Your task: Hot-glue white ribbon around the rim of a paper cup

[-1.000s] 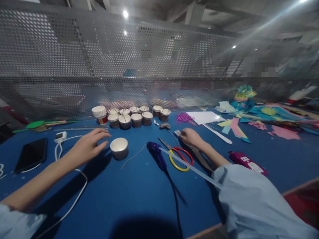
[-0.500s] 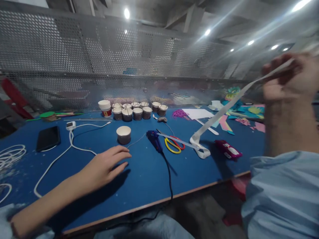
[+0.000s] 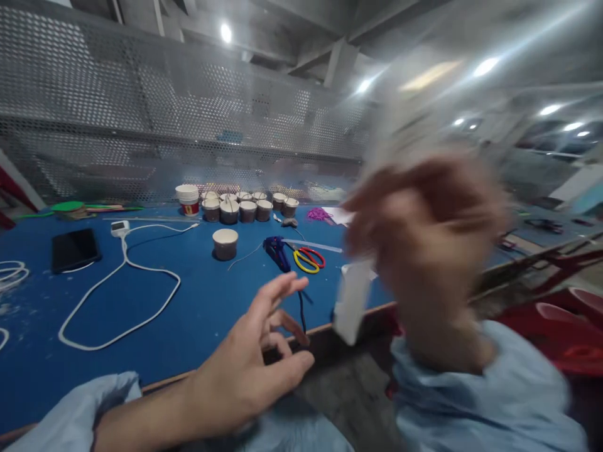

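Observation:
My right hand [image 3: 424,251] is raised close to the camera and smeared by motion; it is closed on a white paper strip [image 3: 351,301] that hangs down from it. My left hand [image 3: 257,364] hovers over the near table edge with fingers spread and loosely curled, holding nothing. On the blue table [image 3: 198,314] stand a single paper cup [image 3: 225,243], a blue glue gun [image 3: 276,250] and red-and-yellow scissors [image 3: 308,258].
Several paper cups [image 3: 235,206] cluster at the back by a perforated metal screen [image 3: 141,125]. A phone [image 3: 73,249] and a white cable [image 3: 127,276] lie at the left. Red plastic chairs [image 3: 560,320] stand at the right.
My right hand swung from the far right to the middle, close to the camera, lifting the strip off the table. My left hand rose from the table and drew back to its near edge.

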The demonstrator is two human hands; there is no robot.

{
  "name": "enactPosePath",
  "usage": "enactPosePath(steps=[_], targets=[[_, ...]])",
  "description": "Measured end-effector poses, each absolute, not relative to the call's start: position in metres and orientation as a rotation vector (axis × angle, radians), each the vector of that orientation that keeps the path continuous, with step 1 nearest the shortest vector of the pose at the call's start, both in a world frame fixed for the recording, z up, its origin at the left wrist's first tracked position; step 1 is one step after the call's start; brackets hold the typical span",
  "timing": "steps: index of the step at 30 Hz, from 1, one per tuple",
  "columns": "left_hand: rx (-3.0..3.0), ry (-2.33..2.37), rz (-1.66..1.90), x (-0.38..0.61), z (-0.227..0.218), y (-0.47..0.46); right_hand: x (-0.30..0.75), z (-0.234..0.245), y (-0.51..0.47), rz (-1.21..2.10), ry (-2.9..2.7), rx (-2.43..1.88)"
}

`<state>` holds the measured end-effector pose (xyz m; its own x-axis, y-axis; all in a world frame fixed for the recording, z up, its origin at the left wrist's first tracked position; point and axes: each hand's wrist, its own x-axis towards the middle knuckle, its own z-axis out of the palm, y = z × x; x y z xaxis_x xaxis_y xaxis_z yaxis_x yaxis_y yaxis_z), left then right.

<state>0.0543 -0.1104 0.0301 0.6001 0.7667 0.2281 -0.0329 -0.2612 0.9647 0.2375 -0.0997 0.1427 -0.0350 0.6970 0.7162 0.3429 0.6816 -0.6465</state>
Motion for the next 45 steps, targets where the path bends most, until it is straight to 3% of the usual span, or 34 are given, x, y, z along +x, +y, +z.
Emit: enactPosePath(steps=[4,6,8,12,14,18,25,29,34,37,40,43,45], targets=[[1.465,0.762,0.901,0.045,0.024,-0.110,0.178,0.102,-0.099,-0.003,-2.366,-0.956],[1.469,0.819,0.876,0.033,0.020,-0.105,0.165,0.085,-0.088,0.001,-2.397,-0.887],[1.435,0.875,0.869,0.019,0.016,-0.101,0.158,0.068,-0.076,0.281,-2.296,-0.774],[1.191,1.017,1.007,-0.011,0.017,-0.087,0.156,0.025,-0.060,1.174,-2.026,-0.659],[1.052,1.031,1.186,-0.029,0.027,-0.074,0.164,0.003,-0.056,1.333,-2.218,-0.789],[0.893,1.011,1.556,-0.070,0.046,-0.040,0.210,-0.024,-0.049,0.833,-2.410,-1.174],[0.723,1.141,1.507,-0.129,0.015,0.008,0.332,-0.041,-0.023,0.382,-2.245,-1.568],[0.644,1.161,1.466,-0.134,-0.009,0.027,0.361,-0.053,-0.014,-0.230,-2.300,-1.774],[0.572,1.151,1.372,-0.120,-0.021,0.038,0.385,-0.052,-0.004,-0.623,-2.258,-1.845],[0.557,1.139,1.375,-0.114,-0.018,0.040,0.407,-0.056,0.002,-0.556,-2.177,-1.776],[0.585,1.127,1.422,-0.119,-0.005,0.043,0.418,-0.071,0.004,-0.172,-2.271,-1.669],[0.668,1.109,1.537,-0.136,0.021,0.049,0.403,-0.079,-0.001,0.115,-2.371,-1.561],[0.787,1.107,1.641,-0.152,0.049,0.055,0.378,-0.069,-0.007,0.109,-2.400,-1.476]])
